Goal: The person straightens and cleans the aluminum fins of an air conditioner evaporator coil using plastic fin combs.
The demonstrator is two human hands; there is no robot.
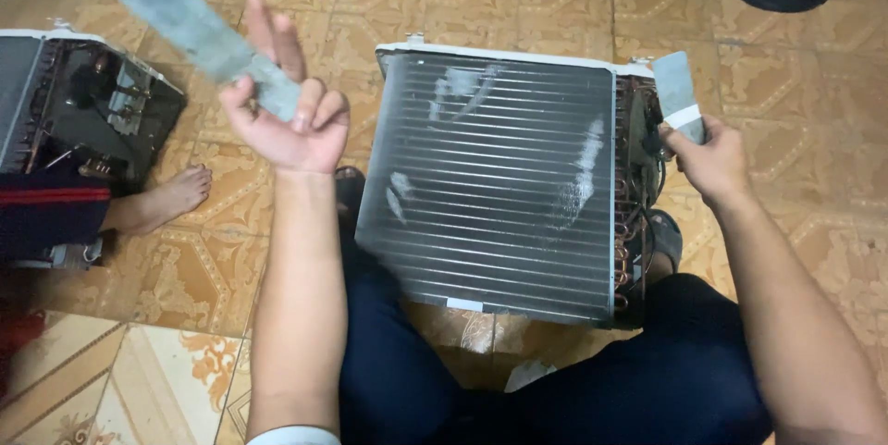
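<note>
While the left hand (294, 126) curled shut around a long grey metal strip (199, 36) lifted over the tiled floor (185, 260), the right hand (710, 160) pinched a shorter strip (680, 93) beside the finned coil (490, 181). Both strips looked thin, light, stiff and sharp-edged, best gripped on their flat faces.

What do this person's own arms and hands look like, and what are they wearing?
Both forearms are bare, with no gloves, watch or rings that can be made out on the left hand or the right hand. A pale sleeve edge shows at the bottom of the left arm. The right arm shows no sleeve within the picture. The legs wear dark navy trousers.
</note>
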